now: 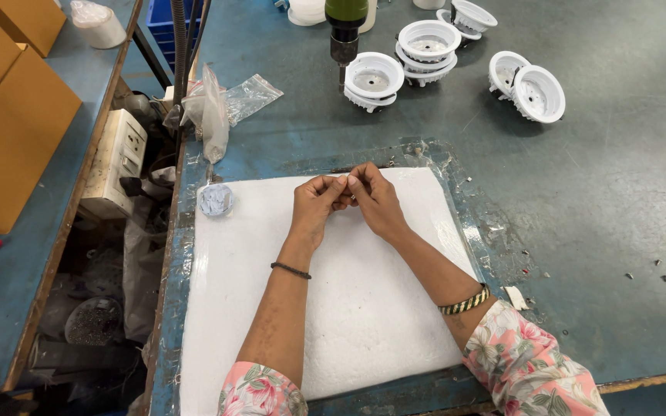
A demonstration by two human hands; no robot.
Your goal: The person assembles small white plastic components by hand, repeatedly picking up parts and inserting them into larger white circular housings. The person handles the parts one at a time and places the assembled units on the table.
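Floral sleeves frame both forearms stretched over the white foam pad (364,323), where the left hand (316,206) and right hand (375,199) meet fingertip to fingertip, curled nearly closed on something too small to identify, with white round housings (374,79) well beyond.

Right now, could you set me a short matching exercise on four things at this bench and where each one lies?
Things:
1. hands
2. white foam sheet
3. clear plastic bags
4. cardboard boxes

Places:
A. far left, on the neighbouring bench
B. fingertips together over the sheet's far edge
C. flat on the near part of the bench
D. at the bench's left edge, beyond the sheet

Pairs: 1-B, 2-C, 3-D, 4-A
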